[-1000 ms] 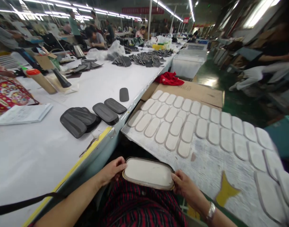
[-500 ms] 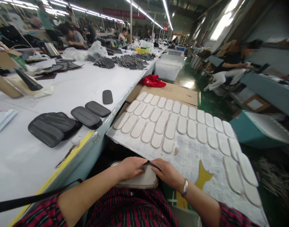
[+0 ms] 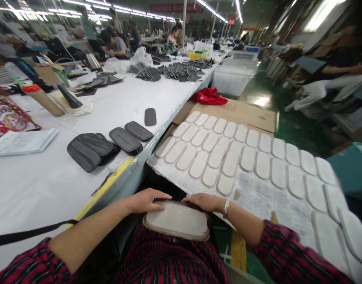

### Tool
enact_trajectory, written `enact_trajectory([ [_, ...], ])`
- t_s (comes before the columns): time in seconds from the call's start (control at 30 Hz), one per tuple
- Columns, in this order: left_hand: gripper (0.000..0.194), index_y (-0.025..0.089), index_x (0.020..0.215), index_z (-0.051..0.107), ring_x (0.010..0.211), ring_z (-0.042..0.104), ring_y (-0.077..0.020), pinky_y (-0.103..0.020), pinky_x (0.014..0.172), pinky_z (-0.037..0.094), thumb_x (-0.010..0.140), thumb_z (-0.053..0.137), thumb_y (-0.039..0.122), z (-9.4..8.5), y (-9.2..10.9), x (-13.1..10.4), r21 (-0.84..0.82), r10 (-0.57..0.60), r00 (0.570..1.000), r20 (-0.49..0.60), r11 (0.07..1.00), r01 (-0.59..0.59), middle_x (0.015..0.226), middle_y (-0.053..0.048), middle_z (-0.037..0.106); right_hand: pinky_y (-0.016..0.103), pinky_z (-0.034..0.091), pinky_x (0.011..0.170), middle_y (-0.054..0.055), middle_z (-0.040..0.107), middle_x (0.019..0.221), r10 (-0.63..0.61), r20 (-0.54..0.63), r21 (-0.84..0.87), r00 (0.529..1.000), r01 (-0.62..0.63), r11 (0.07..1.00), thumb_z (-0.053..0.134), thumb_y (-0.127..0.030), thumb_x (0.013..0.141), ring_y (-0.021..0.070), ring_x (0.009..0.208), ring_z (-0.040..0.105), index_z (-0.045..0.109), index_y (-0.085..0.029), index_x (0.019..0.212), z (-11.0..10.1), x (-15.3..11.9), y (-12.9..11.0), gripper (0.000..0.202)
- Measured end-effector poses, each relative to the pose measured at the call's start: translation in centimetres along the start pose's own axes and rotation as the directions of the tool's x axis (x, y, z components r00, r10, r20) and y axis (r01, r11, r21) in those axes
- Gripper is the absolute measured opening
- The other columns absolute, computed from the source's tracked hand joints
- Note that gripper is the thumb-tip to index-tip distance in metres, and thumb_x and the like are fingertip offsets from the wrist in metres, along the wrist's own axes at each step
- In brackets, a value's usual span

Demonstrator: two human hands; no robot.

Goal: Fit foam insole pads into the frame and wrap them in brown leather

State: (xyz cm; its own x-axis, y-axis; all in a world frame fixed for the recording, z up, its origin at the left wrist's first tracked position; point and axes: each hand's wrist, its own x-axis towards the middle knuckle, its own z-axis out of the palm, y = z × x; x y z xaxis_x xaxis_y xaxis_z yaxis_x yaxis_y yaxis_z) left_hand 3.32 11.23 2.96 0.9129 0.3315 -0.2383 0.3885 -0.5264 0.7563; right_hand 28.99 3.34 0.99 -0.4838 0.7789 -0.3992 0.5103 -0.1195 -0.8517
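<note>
An oval pad (image 3: 177, 221) with a pale face and a dark brown rim lies across my lap. My left hand (image 3: 146, 200) grips its far left edge, the thumb on the pale face and the fingers reaching along the rim. At the far right edge is my right hand (image 3: 205, 202), fingers bent over the rim and their undersides hidden. A small gap separates the two hands. Just beyond them, many similar pale oval pads (image 3: 224, 163) lie in overlapping rows on a slanted board (image 3: 252, 193).
Dark oval pads (image 3: 85, 152) lie on the white table (image 3: 51, 173) at left, beside its yellow-taped edge. A red cloth (image 3: 209, 96) rests on cardboard (image 3: 249, 114) behind the board. Further back are curved dark pieces (image 3: 181, 71), clear bins (image 3: 231, 81) and several people at work.
My view has turned left. The hands, close together at the pad's far edge before, have moved apart and uncovered more of its pale face.
</note>
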Motion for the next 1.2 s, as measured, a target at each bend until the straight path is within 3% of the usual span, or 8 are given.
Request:
enact_trajectory([
  [0.07,0.043,0.026,0.122,0.049,0.111,0.051,-0.0170,-0.029,0.096,0.037,0.079,0.054,0.027,0.1,-0.6,-0.7,-0.028,0.012,1.000,-0.020,1.000,-0.013,0.122,-0.002,0.055,0.031,0.040,0.088,-0.002,0.064,0.106,-0.059,0.133,0.041,0.989,0.054,0.998,0.031,-0.051,0.088,0.0167,0.095,0.058,0.059,-0.029,0.112,0.2,1.9,-0.1,0.043],
  [0.2,0.042,0.024,0.125,0.046,0.116,0.047,-0.0164,-0.030,0.099,0.035,0.083,0.049,0.028,0.6,-0.5,-1.0,0.064,0.104,0.994,0.008,0.992,-0.105,0.127,-0.004,0.051,0.034,0.036,0.094,0.000,0.059,0.116,-0.107,0.214,-0.002,0.971,0.110,0.994,0.030,-0.046,0.089,0.0177,0.104,0.054,0.054,-0.028,0.118,1.1,3.5,-0.8,0.042],
  [0.4,0.042,0.024,0.126,0.045,0.117,0.046,-0.0181,-0.031,0.099,0.036,0.085,0.047,0.028,0.3,-0.6,-1.9,0.194,0.133,0.991,0.000,0.972,-0.130,0.129,-0.005,0.048,0.033,0.039,0.090,0.001,0.061,0.112,-0.236,0.130,-0.080,0.963,0.247,0.966,0.039,-0.036,0.088,0.0184,0.100,0.055,0.055,-0.029,0.116,1.1,3.6,-1.7,0.033],
  [0.57,0.041,0.024,0.127,0.044,0.116,0.047,-0.0168,-0.029,0.098,0.037,0.086,0.045,0.029,-0.2,-1.9,-3.3,0.209,0.110,0.994,-0.030,0.973,-0.101,0.127,-0.005,0.050,0.033,0.038,0.093,0.001,0.058,0.117,-0.271,0.195,-0.059,0.943,0.287,0.956,0.034,-0.039,0.090,0.0178,0.106,0.053,0.055,-0.027,0.116,2.3,6.8,-2.1,0.036],
  [0.7,0.040,0.024,0.125,0.045,0.122,0.038,-0.0211,-0.037,0.104,0.027,0.086,0.045,0.030,-0.2,-1.0,-3.8,0.409,0.139,0.990,-0.021,0.905,-0.119,0.132,-0.006,0.045,0.036,0.041,0.089,0.010,0.060,0.109,-0.251,0.193,-0.247,0.949,0.294,0.923,0.032,-0.041,0.090,0.0216,0.100,0.055,0.057,-0.017,0.111,2.7,8.2,-3.0,0.041],
  [0.87,0.049,0.021,0.127,0.043,0.121,0.034,-0.0259,-0.044,0.103,0.021,0.083,0.047,0.043,2.8,3.3,-4.4,0.511,0.216,0.966,-0.140,0.852,-0.116,0.130,-0.010,0.045,0.034,0.038,0.088,0.008,0.057,0.110,-0.323,-0.108,-0.459,0.940,0.241,0.855,0.032,-0.035,0.091,0.0190,0.101,0.050,0.050,-0.020,0.118,2.0,0.8,-4.2,0.036],
  [1.03,0.050,0.019,0.120,0.048,0.100,0.046,-0.0223,-0.037,0.090,0.033,0.081,0.047,0.049,8.6,6.5,-3.3,0.479,0.261,0.950,-0.172,0.865,-0.151,0.109,-0.008,0.056,0.035,0.036,0.075,0.007,0.059,0.088,-0.353,-0.227,-0.717,0.908,0.090,0.691,0.043,-0.034,0.088,0.0198,0.082,0.049,0.058,-0.019,0.101,6.2,-8.8,-2.9,0.024],
  [1.2,0.032,0.020,0.112,0.053,0.094,0.047,-0.0199,-0.034,0.083,0.035,0.086,0.045,0.038,11.0,6.7,-2.2,0.535,0.207,0.951,-0.230,0.843,-0.055,0.103,-0.006,0.056,0.035,0.031,0.073,0.006,0.054,0.075,-0.434,-0.223,-0.883,0.873,0.008,0.469,0.042,-0.016,0.087,0.0184,0.073,0.043,0.058,-0.016,0.083,9.7,-9.9,-1.5,0.016],
])
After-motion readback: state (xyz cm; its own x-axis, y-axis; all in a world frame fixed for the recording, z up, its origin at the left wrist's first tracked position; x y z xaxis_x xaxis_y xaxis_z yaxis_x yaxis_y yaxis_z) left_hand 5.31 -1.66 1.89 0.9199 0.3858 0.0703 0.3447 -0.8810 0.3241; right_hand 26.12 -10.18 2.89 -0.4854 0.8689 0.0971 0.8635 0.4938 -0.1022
